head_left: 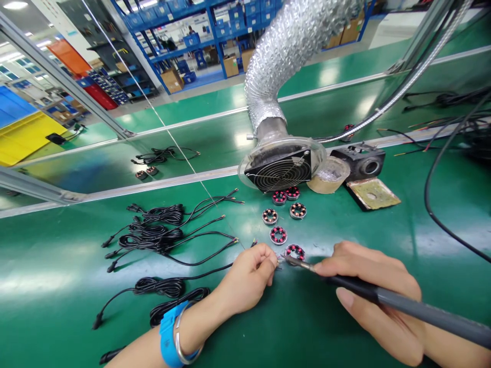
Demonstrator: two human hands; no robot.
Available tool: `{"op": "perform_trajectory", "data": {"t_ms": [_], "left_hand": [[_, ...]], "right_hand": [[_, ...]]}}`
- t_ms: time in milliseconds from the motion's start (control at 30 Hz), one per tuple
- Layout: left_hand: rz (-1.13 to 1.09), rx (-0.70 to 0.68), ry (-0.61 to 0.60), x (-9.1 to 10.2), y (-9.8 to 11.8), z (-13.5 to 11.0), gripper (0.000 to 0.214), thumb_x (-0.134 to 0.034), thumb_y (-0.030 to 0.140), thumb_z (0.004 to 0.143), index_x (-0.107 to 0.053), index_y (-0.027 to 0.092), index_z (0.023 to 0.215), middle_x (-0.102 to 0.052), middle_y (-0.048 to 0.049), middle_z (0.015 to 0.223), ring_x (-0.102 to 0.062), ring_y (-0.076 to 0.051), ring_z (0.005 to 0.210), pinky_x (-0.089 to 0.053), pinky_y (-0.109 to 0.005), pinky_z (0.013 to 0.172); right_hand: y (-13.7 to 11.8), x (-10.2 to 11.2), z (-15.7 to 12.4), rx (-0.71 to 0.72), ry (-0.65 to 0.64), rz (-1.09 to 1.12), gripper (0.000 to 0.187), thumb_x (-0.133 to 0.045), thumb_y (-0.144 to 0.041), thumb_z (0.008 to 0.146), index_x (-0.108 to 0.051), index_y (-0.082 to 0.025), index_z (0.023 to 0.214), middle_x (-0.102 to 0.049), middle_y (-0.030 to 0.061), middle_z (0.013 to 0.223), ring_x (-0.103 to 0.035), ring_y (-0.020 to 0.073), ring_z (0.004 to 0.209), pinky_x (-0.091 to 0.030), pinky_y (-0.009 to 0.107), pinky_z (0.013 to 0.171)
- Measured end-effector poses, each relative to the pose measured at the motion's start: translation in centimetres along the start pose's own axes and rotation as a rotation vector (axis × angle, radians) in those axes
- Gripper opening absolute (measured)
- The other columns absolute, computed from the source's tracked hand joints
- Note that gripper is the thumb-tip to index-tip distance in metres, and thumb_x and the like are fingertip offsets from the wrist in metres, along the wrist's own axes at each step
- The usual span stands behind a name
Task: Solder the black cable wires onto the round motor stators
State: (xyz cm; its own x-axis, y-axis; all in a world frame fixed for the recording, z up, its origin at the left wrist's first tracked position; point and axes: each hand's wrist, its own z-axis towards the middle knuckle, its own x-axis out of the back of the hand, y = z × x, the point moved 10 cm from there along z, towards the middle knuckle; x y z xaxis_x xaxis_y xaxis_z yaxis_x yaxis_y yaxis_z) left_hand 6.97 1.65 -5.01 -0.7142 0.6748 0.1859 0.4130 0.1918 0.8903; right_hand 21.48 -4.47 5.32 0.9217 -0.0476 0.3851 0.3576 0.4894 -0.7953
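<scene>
My right hand grips a soldering iron like a pen. The iron's metal tip reaches the near-left edge of a small ring-shaped motor stator with red windings. Just left of that tip, my left hand is closed in a pinch on thin wire, mostly hidden by the fingers. A thin pale strand comes down from above toward this hand. A black cable runs behind the hand from the left. More stators lie beyond, some with copper-coloured windings.
Coiled black cables lie at left on the green table. A fume extractor fan hangs above the stators on a silver duct. Behind are a round tub, a black iron holder and a sponge tray. A loose cable hangs at right.
</scene>
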Motion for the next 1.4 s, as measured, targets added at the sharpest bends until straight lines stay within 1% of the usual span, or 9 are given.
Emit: {"op": "perform_trajectory", "data": {"t_ms": [133,267,367,467,600,700,833,1200,1400], "left_hand": [[-0.003,0.011,-0.01,0.0,-0.1,0.0,0.024,-0.045,0.037,0.091,-0.048,0.019,0.075,-0.046,0.0049,0.058,-0.037,-0.011,0.054,-0.029,-0.024,0.055],[-0.037,-0.005,-0.014,0.0,-0.2,0.0,0.025,-0.045,0.039,0.092,-0.048,0.02,0.076,-0.046,0.0051,0.057,-0.038,-0.011,0.055,-0.031,-0.024,0.057],[-0.035,-0.024,-0.027,0.0,-0.2,0.0,0.027,-0.045,0.041,0.093,-0.049,0.02,0.077,-0.047,0.0048,0.058,-0.04,-0.012,0.056,-0.032,-0.024,0.058],[-0.017,-0.03,-0.017,0.1,-0.2,0.0,0.027,-0.045,0.041,0.094,-0.048,0.02,0.077,-0.047,0.0047,0.059,-0.04,-0.012,0.057,-0.032,-0.024,0.058],[0.025,-0.027,0.017,0.4,-0.1,-0.1,0.025,-0.043,0.037,0.094,-0.047,0.02,0.077,-0.048,0.0047,0.06,-0.04,-0.012,0.057,-0.032,-0.023,0.057],[0.058,-0.03,0.019,0.4,0.0,-0.1,0.023,-0.042,0.034,0.094,-0.047,0.02,0.077,-0.048,0.0047,0.061,-0.04,-0.012,0.057,-0.032,-0.023,0.056],[0.051,-0.027,0.015,0.3,-0.2,-0.1,0.02,-0.043,0.031,0.093,-0.048,0.02,0.077,-0.048,0.0051,0.06,-0.04,-0.011,0.056,-0.033,-0.022,0.055],[0.07,-0.019,0.006,0.2,-0.2,-0.1,0.019,-0.041,0.029,0.093,-0.048,0.02,0.077,-0.047,0.006,0.059,-0.039,-0.011,0.056,-0.033,-0.023,0.056],[0.061,-0.015,-0.002,0.2,-0.4,-0.2,0.018,-0.041,0.028,0.093,-0.048,0.02,0.079,-0.047,0.0063,0.059,-0.039,-0.011,0.056,-0.032,-0.023,0.055]], "right_hand": [[0.2,0.1,-0.2,0.0,0.022,0.019,0.031,-0.049,-0.015,0.084,-0.064,-0.022,0.111,-0.057,0.0028,0.07,-0.054,0.0173,0.058,-0.042,0.032,0.053],[0.5,0.1,-0.4,0.026,0.055,-0.031,0.038,-0.05,-0.014,0.086,-0.061,-0.022,0.122,-0.064,0.0051,0.078,-0.059,0.0186,0.062,-0.046,0.033,0.054],[1.0,-0.3,-0.3,0.04,0.068,-0.086,0.043,-0.05,-0.012,0.09,-0.055,-0.025,0.13,-0.063,0.0009,0.071,-0.059,0.0162,0.057,-0.047,0.029,0.051],[1.2,-1.0,-0.1,0.061,0.036,-0.094,0.044,-0.049,-0.01,0.091,-0.052,-0.027,0.132,-0.061,-0.0016,0.07,-0.058,0.0141,0.057,-0.048,0.027,0.053],[0.7,-1.1,-0.3,0.101,0.003,-0.112,0.044,-0.049,-0.015,0.09,-0.054,-0.024,0.133,-0.056,0.001,0.069,-0.055,0.0165,0.057,-0.044,0.03,0.052],[0.1,-0.9,-0.7,0.13,-0.027,-0.118,0.042,-0.048,-0.016,0.086,-0.06,-0.021,0.126,-0.057,0.0044,0.072,-0.056,0.0187,0.06,-0.044,0.033,0.053],[-0.6,-0.7,-0.9,0.164,-0.037,-0.104,0.035,-0.048,-0.013,0.08,-0.064,-0.02,0.11,-0.055,0.0024,0.066,-0.051,0.0169,0.051,-0.038,0.032,0.049],[-0.5,-1.1,-1.0,0.157,-0.043,-0.075,0.036,-0.049,-0.012,0.078,-0.064,-0.019,0.11,-0.054,0.0034,0.069,-0.053,0.0184,0.056,-0.035,0.034,0.051],[-0.7,-1.0,-1.0,0.159,-0.036,-0.067,0.038,-0.049,-0.011,0.077,-0.064,-0.019,0.111,-0.054,0.0033,0.069,-0.053,0.0185,0.057,-0.037,0.034,0.052]]}}
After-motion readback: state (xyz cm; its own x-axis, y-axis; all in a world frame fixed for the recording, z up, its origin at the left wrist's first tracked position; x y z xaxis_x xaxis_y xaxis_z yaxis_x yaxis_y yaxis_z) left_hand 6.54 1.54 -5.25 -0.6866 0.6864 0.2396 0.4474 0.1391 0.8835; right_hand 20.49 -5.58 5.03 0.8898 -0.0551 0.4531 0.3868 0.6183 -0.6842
